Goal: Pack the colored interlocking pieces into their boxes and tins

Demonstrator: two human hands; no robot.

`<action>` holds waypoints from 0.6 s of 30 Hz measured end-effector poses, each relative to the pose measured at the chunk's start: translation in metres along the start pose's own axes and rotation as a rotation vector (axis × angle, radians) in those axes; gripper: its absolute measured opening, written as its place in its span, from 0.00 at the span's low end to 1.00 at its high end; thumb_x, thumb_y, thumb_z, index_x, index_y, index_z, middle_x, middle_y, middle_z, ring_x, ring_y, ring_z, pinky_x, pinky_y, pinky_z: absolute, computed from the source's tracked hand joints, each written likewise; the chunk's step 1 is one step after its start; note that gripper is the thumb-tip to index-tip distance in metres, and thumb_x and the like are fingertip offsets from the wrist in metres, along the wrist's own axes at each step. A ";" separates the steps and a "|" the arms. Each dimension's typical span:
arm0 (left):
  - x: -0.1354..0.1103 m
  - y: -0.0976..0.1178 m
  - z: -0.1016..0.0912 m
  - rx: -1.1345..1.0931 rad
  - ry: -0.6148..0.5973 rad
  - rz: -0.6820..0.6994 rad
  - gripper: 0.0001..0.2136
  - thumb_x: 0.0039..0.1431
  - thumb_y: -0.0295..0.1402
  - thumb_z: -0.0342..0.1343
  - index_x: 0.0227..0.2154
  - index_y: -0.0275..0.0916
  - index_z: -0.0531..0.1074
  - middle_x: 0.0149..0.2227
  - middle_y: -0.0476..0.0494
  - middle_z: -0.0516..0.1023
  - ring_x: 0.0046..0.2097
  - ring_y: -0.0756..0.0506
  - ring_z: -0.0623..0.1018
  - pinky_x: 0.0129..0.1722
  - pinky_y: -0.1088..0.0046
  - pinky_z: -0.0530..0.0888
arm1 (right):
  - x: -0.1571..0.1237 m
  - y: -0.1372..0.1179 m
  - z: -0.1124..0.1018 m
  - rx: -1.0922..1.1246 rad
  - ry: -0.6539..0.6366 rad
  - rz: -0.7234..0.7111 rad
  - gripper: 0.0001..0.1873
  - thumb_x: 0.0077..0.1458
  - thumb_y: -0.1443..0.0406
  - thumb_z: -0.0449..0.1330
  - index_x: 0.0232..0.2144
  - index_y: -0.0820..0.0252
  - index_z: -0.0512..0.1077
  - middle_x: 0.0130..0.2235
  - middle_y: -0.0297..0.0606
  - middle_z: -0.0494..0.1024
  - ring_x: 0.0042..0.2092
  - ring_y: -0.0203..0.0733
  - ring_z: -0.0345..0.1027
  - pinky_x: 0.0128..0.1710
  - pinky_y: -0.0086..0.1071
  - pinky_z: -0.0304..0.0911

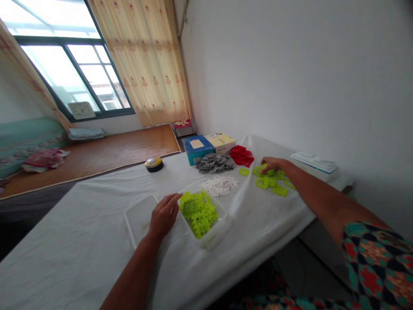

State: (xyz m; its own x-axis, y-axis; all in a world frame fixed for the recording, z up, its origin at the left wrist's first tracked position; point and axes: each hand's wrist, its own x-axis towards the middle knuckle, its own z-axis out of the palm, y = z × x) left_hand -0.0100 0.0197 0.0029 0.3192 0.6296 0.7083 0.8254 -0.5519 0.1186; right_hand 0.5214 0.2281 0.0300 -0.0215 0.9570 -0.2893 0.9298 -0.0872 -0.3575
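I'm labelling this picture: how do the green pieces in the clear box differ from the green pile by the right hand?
The boxed pieces are heaped within the clear box; the green pile spreads loosely on the white cloth. The left hand is beside the boxed pieces, while the right hand is at the green pile. Both are bright yellow-green, with notched edges.

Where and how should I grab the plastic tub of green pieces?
Probably grip the tub by its right rim, coming from the right: bare plastic shows beside the heaped green pieces, and the left hand is at the opposite side.
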 end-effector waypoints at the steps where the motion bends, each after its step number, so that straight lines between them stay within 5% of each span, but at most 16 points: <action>1: 0.000 0.000 0.000 -0.001 0.001 0.000 0.18 0.63 0.27 0.46 0.54 0.43 0.69 0.48 0.41 0.77 0.48 0.45 0.77 0.49 0.67 0.75 | -0.002 -0.003 0.001 0.003 0.026 0.003 0.45 0.31 0.50 0.73 0.52 0.58 0.69 0.60 0.51 0.65 0.48 0.51 0.70 0.32 0.33 0.71; 10: 0.001 0.000 -0.001 -0.004 -0.013 -0.004 0.17 0.64 0.28 0.45 0.53 0.43 0.69 0.48 0.41 0.77 0.48 0.46 0.78 0.48 0.67 0.75 | -0.011 -0.011 0.001 0.057 0.010 -0.020 0.32 0.36 0.54 0.72 0.45 0.58 0.74 0.44 0.44 0.76 0.39 0.44 0.71 0.28 0.30 0.69; 18: 0.002 0.004 -0.002 -0.021 -0.010 -0.016 0.16 0.64 0.28 0.45 0.52 0.42 0.70 0.47 0.42 0.77 0.48 0.46 0.77 0.48 0.68 0.75 | -0.023 -0.011 -0.003 0.212 0.095 0.050 0.25 0.35 0.59 0.72 0.38 0.60 0.74 0.37 0.39 0.75 0.35 0.40 0.70 0.27 0.29 0.69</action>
State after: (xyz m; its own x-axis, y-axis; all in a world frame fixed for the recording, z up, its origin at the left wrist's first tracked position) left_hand -0.0069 0.0181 0.0060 0.3107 0.6440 0.6991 0.8207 -0.5528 0.1445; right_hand 0.5132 0.2079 0.0434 0.0661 0.9709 -0.2301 0.8308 -0.1813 -0.5263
